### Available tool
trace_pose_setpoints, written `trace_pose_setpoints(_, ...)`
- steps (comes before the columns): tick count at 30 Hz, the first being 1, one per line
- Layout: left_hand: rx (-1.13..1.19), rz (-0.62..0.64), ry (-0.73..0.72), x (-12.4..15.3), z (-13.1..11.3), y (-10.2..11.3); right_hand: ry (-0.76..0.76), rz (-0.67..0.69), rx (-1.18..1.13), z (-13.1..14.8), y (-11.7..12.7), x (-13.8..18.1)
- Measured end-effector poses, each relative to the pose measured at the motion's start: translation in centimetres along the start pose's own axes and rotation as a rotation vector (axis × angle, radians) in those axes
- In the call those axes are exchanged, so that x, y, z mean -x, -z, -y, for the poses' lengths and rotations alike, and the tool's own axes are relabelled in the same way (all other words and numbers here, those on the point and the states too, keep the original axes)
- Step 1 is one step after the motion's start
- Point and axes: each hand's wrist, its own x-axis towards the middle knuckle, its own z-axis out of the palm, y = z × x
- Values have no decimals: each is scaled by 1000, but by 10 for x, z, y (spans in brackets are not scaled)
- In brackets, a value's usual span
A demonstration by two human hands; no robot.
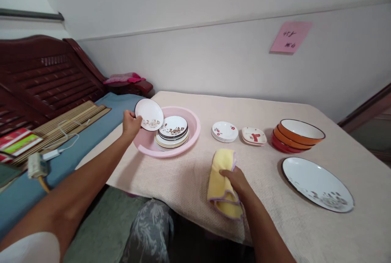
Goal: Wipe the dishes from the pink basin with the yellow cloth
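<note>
Gripped at its left edge, a white plate (149,113) with a dark rim and brown flowers is tilted up in my left hand (132,124). It hangs over the left part of a pink basin (195,131). Inside the basin sits a stack of plates (173,126), the top one with brown flowers. My right hand (236,179) is closed on a folded yellow cloth (220,181) with purple edging, in front of a stack of small flowered plates (225,129). The cloth is apart from the held plate.
Small square dishes (254,135), stacked orange and red bowls (301,130) and a large oval plate (319,183) stand to the right on the covered table (189,189). At left is a wooden bench (39,75) with a power strip (37,165). A pink note (291,37) hangs on the wall.
</note>
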Motion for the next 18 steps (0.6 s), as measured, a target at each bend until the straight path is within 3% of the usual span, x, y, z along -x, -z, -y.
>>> trace_pose_setpoints(7,-338,-100,-474,17,-21,26,16,-16,31,-1,0,0)
trace_pose_setpoints(14,-514,-26,-572,27,-31,20,6,-6,42,-2,-1,0)
trace_pose_setpoints(18,-404,-49,-511,31,-37,16,16,-9,45,-2,-1,0)
